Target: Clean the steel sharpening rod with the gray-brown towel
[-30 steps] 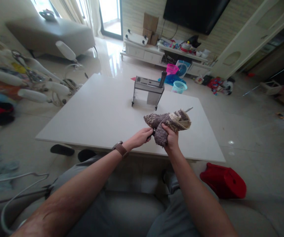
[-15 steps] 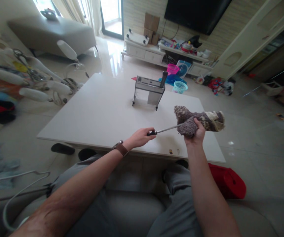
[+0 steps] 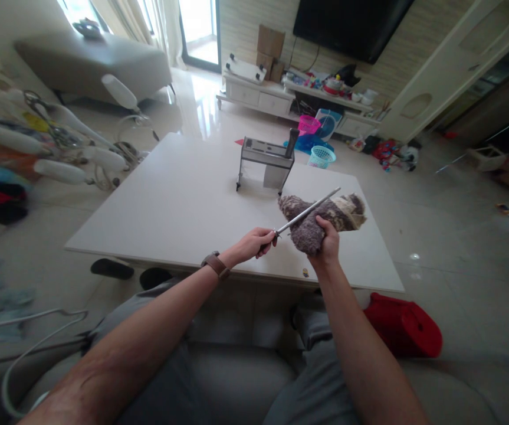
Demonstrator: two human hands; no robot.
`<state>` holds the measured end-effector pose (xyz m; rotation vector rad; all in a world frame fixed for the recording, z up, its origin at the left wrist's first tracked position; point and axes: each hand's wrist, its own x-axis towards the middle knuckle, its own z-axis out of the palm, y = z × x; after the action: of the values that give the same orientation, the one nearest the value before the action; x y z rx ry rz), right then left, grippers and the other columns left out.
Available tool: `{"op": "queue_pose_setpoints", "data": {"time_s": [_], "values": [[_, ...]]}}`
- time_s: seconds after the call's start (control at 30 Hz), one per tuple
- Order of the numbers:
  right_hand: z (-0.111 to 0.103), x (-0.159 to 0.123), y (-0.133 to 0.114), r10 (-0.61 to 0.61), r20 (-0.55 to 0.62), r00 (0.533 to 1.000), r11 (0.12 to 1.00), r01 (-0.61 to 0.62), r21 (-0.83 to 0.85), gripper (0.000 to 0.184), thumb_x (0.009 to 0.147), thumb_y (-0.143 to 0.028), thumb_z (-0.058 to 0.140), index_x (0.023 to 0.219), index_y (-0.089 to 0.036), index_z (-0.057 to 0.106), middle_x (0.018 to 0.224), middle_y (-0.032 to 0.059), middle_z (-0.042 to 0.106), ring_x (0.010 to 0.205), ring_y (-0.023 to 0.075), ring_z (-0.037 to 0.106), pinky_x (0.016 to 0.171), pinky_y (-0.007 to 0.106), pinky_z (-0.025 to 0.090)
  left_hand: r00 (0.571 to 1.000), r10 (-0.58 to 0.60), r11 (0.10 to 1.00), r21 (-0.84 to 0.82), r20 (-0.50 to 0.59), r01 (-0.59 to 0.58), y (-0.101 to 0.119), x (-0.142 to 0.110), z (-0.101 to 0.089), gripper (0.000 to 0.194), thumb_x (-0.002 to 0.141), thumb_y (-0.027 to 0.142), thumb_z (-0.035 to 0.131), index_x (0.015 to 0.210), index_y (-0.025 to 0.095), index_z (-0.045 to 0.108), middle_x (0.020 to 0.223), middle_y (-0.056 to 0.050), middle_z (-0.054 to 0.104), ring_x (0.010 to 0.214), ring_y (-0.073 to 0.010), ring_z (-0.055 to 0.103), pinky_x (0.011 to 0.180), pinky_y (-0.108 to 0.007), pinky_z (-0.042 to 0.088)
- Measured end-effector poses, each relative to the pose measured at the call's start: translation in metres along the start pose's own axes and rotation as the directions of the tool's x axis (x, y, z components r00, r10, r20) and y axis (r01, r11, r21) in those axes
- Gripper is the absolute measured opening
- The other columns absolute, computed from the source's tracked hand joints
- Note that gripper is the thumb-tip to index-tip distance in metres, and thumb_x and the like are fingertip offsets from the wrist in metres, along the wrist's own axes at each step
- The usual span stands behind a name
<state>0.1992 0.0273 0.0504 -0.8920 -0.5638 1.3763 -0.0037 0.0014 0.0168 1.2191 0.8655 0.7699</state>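
Observation:
My left hand (image 3: 260,241) is closed round the dark handle of a sharpening steel (image 3: 309,209). The steel's grey rod points up and right, crossing in front of a shaggy brown, grey and cream cloth (image 3: 309,234). My right hand (image 3: 328,241) grips this bunched cloth from below, thumb on top. Its far end spreads out to the right. Both hands are above the near right part of a white table (image 3: 148,200). Beyond them stands a knife block (image 3: 265,154) with grey sides and small dark feet, a dark handle rising from its right end.
A small yellow-and-blue figure (image 3: 305,273) lies at the table's near edge. A red bag-like object (image 3: 404,324) sits at lower right. Behind the table are a blue basket (image 3: 322,156), a pink basket (image 3: 308,124) and a low white cabinet (image 3: 260,97). Lamp arms (image 3: 99,156) stand left.
My right hand has moved left with the cloth. The steel's tip, earlier against or behind the cloth, now shows bare above it, the rod tilted more steeply.

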Motion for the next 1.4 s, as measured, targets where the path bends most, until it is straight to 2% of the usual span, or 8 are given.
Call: {"op": "queue_pose_setpoints", "data": {"time_s": [0.1, 0.2, 0.5, 0.7, 0.93, 1.1, 1.2, 1.4], "values": [[0.011, -0.013, 0.026, 0.075, -0.039, 0.996, 0.995, -0.077, -0.056, 0.027, 0.064, -0.025, 0.088, 0.083, -0.019, 0.071, 0.077, 0.0007, 0.079, 0.072, 0.0196, 0.078, 0.07, 0.033, 0.07, 1.0, 0.003, 1.0, -0.024, 0.019, -0.003, -0.004, 0.003, 0.002, 0.047, 0.097, 0.062, 0.057, 0.076, 0.02, 0.054, 0.053, 0.004, 0.049, 0.043, -0.0087, 0.039, 0.044, -0.023, 0.032], [0.019, -0.022, 0.04, 0.059, -0.076, 0.995, 0.993, -0.066, -0.094, 0.032, 0.057, -0.019, 0.092, 0.082, -0.02, 0.072, 0.079, -0.0003, 0.08, 0.072, 0.0192, 0.078, 0.069, 0.032, 0.069, 1.0, -0.002, 1.0, 0.0, 0.01, 0.002, -0.01, 0.004, 0.002, 0.05, 0.097, 0.064, 0.058, 0.071, 0.022, 0.048, 0.055, 0.003, 0.051, 0.044, -0.0089, 0.043, 0.044, -0.023, 0.035], [0.014, -0.017, 0.044, 0.003, -0.134, 0.991, 0.994, -0.017, -0.109, 0.034, 0.058, -0.016, 0.093, 0.085, -0.021, 0.073, 0.083, -0.0002, 0.083, 0.078, 0.0198, 0.081, 0.072, 0.031, 0.07, 1.0, 0.012, 0.995, 0.096, 0.004, -0.013, -0.008, 0.005, 0.005, 0.056, 0.096, 0.073, 0.055, 0.073, 0.023, 0.046, 0.057, 0.005, 0.043, 0.048, -0.0093, 0.037, 0.045, -0.023, 0.031], [0.0, 0.005, 0.026, -0.017, -0.147, 0.989, 0.997, 0.007, -0.072, 0.035, 0.061, -0.018, 0.093, 0.092, -0.016, 0.075, 0.085, 0.0001, 0.083, 0.076, 0.0165, 0.08, 0.074, 0.029, 0.069, 1.0, -0.014, 0.991, 0.135, -0.009, 0.015, 0.007, -0.003, 0.008, 0.057, 0.093, 0.075, 0.054, 0.072, 0.022, 0.049, 0.06, 0.004, 0.043, 0.052, -0.0107, 0.036, 0.047, -0.024, 0.028], [-0.028, 0.036, -0.026, -0.105, -0.162, 0.981, 0.993, 0.113, 0.04, 0.019, 0.073, -0.018, 0.081, 0.091, -0.017, 0.073, 0.083, -0.001, 0.079, 0.073, 0.0156, 0.077, 0.068, 0.028, 0.069, 1.0, 0.007, 0.933, 0.359, -0.027, 0.003, 0.012, -0.008, 0.004, 0.038, 0.089, 0.054, 0.062, 0.074, 0.019, 0.065, 0.066, 0.0, 0.057, 0.062, -0.0152, 0.049, 0.055, -0.029, 0.032], [-0.039, 0.045, -0.052, -0.24, -0.283, 0.929, 0.952, 0.282, 0.118, 0.025, 0.078, -0.024, 0.074, 0.103, -0.02, 0.072, 0.094, -0.0011, 0.079, 0.086, 0.0183, 0.079, 0.077, 0.034, 0.071, 0.998, -0.002, 0.883, 0.468, -0.07, 0.035, 0.007, -0.007, 0.0, 0.035, 0.082, 0.048, 0.068, 0.063, 0.02, 0.056, 0.06, 0.002, 0.053, 0.06, -0.015, 0.045, 0.058, -0.031, 0.028], [-0.037, 0.042, -0.055, -0.254, -0.344, 0.904, 0.947, 0.304, 0.1, 0.026, 0.081, -0.026, 0.07, 0.106, -0.02, 0.073, 0.095, -0.0008, 0.08, 0.086, 0.0174, 0.079, 0.075, 0.031, 0.07, 0.984, 0.031, 0.904, 0.424, -0.175, 0.047, 0.006, -0.007, -0.003, 0.034, 0.078, 0.045, 0.071, 0.064, 0.022, 0.05, 0.06, 0.004, 0.049, 0.06, -0.0134, 0.042, 0.058, -0.029, 0.029], [-0.013, 0.022, -0.031, -0.086, -0.185, 0.979, 0.988, 0.107, 0.109, 0.025, 0.078, -0.023, 0.074, 0.103, -0.02, 0.075, 0.093, 0.0007, 0.082, 0.087, 0.0199, 0.08, 0.075, 0.035, 0.071, 0.927, 0.07, 0.985, 0.171, -0.368, -0.006, 0.007, 0.0, -0.005, 0.035, 0.08, 0.05, 0.074, 0.077, 0.022, 0.052, 0.062, 0.003, 0.06, 0.052, -0.0112, 0.05, 0.056, -0.026, 0.038]]}}
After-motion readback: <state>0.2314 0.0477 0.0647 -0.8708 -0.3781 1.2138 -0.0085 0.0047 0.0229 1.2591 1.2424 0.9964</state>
